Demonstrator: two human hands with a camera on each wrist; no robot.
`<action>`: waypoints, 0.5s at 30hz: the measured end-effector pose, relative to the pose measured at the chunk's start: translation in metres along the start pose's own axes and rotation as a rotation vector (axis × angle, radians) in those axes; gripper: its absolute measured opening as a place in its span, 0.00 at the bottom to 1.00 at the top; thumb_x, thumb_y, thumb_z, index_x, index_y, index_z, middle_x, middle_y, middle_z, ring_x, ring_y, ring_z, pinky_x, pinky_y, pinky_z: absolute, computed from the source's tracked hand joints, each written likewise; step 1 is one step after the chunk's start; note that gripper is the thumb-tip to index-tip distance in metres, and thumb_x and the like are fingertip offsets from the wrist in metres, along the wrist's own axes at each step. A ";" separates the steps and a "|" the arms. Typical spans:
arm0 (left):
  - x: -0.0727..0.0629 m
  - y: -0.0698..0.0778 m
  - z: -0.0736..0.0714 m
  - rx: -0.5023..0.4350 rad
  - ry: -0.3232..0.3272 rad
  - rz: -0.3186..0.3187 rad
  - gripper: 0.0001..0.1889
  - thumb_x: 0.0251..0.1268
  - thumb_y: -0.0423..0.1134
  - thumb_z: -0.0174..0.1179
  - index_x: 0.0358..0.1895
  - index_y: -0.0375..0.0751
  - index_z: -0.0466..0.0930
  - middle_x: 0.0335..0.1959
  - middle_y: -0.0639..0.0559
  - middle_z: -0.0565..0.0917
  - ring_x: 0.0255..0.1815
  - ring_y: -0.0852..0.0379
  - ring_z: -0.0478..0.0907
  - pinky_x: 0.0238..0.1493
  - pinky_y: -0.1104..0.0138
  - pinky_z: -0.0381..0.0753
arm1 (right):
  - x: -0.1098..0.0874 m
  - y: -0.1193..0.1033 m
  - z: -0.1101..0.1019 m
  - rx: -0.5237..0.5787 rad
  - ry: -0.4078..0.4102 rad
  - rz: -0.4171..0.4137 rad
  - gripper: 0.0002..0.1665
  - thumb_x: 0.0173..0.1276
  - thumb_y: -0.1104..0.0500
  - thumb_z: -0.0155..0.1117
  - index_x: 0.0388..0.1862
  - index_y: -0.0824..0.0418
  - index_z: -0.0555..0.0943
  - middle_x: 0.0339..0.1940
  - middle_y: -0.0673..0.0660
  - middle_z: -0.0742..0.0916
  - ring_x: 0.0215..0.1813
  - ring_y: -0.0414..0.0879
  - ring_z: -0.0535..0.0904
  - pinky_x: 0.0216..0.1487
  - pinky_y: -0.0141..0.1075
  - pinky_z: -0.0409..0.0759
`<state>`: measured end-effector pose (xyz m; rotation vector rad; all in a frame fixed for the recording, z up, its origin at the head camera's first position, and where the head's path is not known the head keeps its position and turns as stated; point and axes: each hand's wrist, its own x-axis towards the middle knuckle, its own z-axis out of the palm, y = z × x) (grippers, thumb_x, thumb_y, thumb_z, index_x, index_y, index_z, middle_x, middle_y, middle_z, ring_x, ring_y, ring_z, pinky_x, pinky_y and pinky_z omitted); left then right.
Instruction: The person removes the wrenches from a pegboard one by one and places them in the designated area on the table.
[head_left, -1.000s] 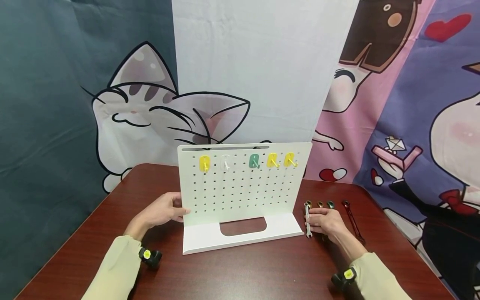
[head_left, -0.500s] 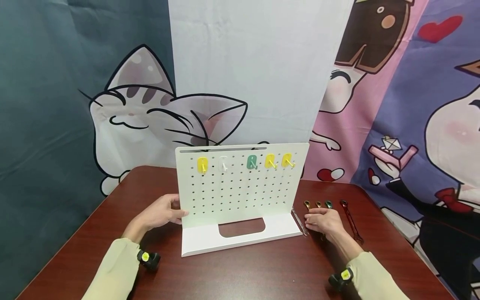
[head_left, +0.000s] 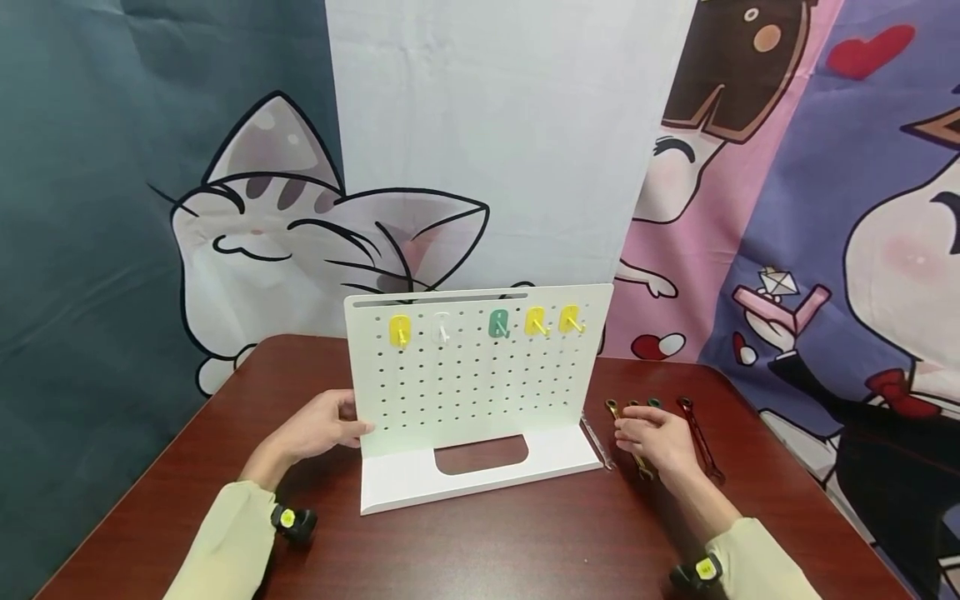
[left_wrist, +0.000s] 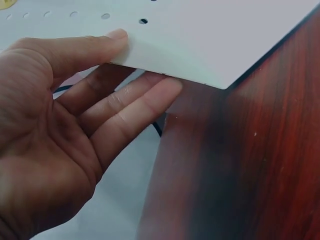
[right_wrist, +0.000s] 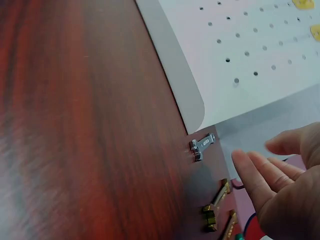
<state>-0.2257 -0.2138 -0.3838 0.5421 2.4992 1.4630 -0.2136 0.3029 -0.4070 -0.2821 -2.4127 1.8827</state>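
Note:
My left hand (head_left: 315, 427) grips the left edge of a white pegboard (head_left: 468, 387), its thumb on the front face and its other fingers behind. The board stands upright on a flat base with a cut-out. To the right, my right hand (head_left: 660, 442) hovers over a row of wrenches with nothing between its loosely extended fingers. A silver wrench (head_left: 597, 443) lies along the board's right side, and its end (right_wrist: 202, 146) shows in the right wrist view. Under the right hand lie a gold wrench (head_left: 642, 467) and another gold one (right_wrist: 229, 227), both partly hidden.
A green wrench (head_left: 655, 403) and a dark red wrench (head_left: 697, 437) lie farther right. Along the board's top row sit yellow hooks (head_left: 400, 331), a clear hook (head_left: 441, 328) and a green hook (head_left: 498, 323). Behind the brown table (head_left: 510, 550) hangs a cartoon-printed cloth (head_left: 480, 125).
The right hand held the silver wrench a second ago, then let it go against the board's right side. Since then that hand has lifted slightly and loosened. The left hand keeps its grip.

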 end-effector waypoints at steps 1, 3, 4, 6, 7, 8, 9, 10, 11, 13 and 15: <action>-0.002 0.001 -0.001 0.024 0.012 0.001 0.25 0.70 0.31 0.68 0.68 0.28 0.77 0.57 0.33 0.88 0.48 0.46 0.90 0.48 0.52 0.92 | -0.003 -0.001 0.001 -0.050 0.011 -0.029 0.26 0.78 0.62 0.66 0.67 0.77 0.76 0.48 0.64 0.92 0.42 0.47 0.93 0.45 0.33 0.91; -0.005 0.003 -0.002 0.088 0.042 0.004 0.24 0.69 0.32 0.69 0.67 0.30 0.79 0.56 0.35 0.89 0.47 0.49 0.90 0.48 0.55 0.92 | -0.008 -0.004 0.002 -0.195 0.042 -0.093 0.25 0.79 0.56 0.66 0.66 0.72 0.80 0.55 0.66 0.91 0.50 0.50 0.91 0.49 0.32 0.89; -0.006 0.004 -0.002 0.122 0.059 0.003 0.24 0.69 0.33 0.69 0.66 0.31 0.80 0.55 0.37 0.90 0.47 0.50 0.90 0.48 0.56 0.91 | -0.011 -0.005 0.002 -0.275 0.054 -0.128 0.25 0.80 0.53 0.65 0.65 0.70 0.81 0.58 0.67 0.90 0.54 0.53 0.90 0.51 0.34 0.89; -0.008 0.008 -0.003 0.190 0.089 -0.002 0.24 0.68 0.35 0.70 0.65 0.34 0.82 0.54 0.40 0.91 0.47 0.52 0.90 0.49 0.58 0.89 | -0.017 -0.008 0.000 -0.421 0.074 -0.192 0.26 0.81 0.48 0.63 0.66 0.66 0.83 0.63 0.68 0.87 0.60 0.59 0.87 0.57 0.42 0.87; -0.009 0.010 -0.003 0.225 0.102 -0.006 0.23 0.68 0.35 0.71 0.65 0.35 0.82 0.53 0.42 0.91 0.47 0.53 0.90 0.50 0.58 0.87 | -0.019 -0.010 -0.001 -0.486 0.083 -0.226 0.27 0.81 0.46 0.62 0.66 0.64 0.83 0.64 0.68 0.87 0.62 0.61 0.85 0.58 0.47 0.86; -0.011 0.013 -0.004 0.259 0.114 -0.009 0.23 0.68 0.36 0.71 0.65 0.36 0.82 0.53 0.43 0.91 0.48 0.52 0.90 0.51 0.56 0.87 | -0.023 -0.011 -0.002 -0.535 0.087 -0.263 0.27 0.82 0.45 0.60 0.66 0.63 0.83 0.66 0.68 0.86 0.64 0.63 0.84 0.60 0.53 0.84; -0.013 0.015 -0.004 0.299 0.123 -0.008 0.23 0.68 0.37 0.70 0.65 0.36 0.82 0.53 0.43 0.91 0.50 0.51 0.89 0.53 0.54 0.87 | -0.026 -0.012 -0.004 -0.569 0.086 -0.299 0.28 0.82 0.45 0.59 0.67 0.63 0.82 0.66 0.69 0.85 0.65 0.65 0.83 0.62 0.58 0.82; -0.015 0.018 -0.005 0.340 0.133 -0.008 0.23 0.69 0.37 0.70 0.65 0.36 0.82 0.53 0.43 0.91 0.51 0.50 0.89 0.53 0.52 0.87 | -0.029 -0.014 -0.006 -0.600 0.084 -0.336 0.29 0.82 0.44 0.59 0.68 0.63 0.82 0.67 0.70 0.85 0.66 0.67 0.82 0.63 0.62 0.81; -0.017 0.021 -0.006 0.382 0.144 -0.013 0.23 0.70 0.37 0.69 0.65 0.35 0.82 0.54 0.42 0.91 0.53 0.47 0.88 0.54 0.49 0.86 | -0.033 -0.015 -0.008 -0.625 0.082 -0.373 0.29 0.82 0.45 0.59 0.69 0.64 0.81 0.68 0.70 0.84 0.67 0.68 0.81 0.64 0.65 0.79; -0.024 0.027 -0.010 0.474 0.169 -0.023 0.24 0.72 0.39 0.67 0.67 0.33 0.80 0.58 0.38 0.88 0.59 0.41 0.86 0.59 0.43 0.85 | -0.040 -0.017 -0.012 -0.677 0.083 -0.442 0.30 0.82 0.45 0.60 0.70 0.65 0.79 0.69 0.71 0.83 0.71 0.70 0.76 0.67 0.68 0.74; -0.032 0.031 -0.012 0.559 0.192 -0.032 0.26 0.75 0.40 0.65 0.69 0.29 0.76 0.63 0.32 0.84 0.64 0.34 0.81 0.62 0.39 0.82 | -0.047 -0.018 -0.016 -0.721 0.070 -0.489 0.33 0.81 0.45 0.61 0.72 0.67 0.77 0.71 0.73 0.80 0.76 0.72 0.71 0.70 0.70 0.70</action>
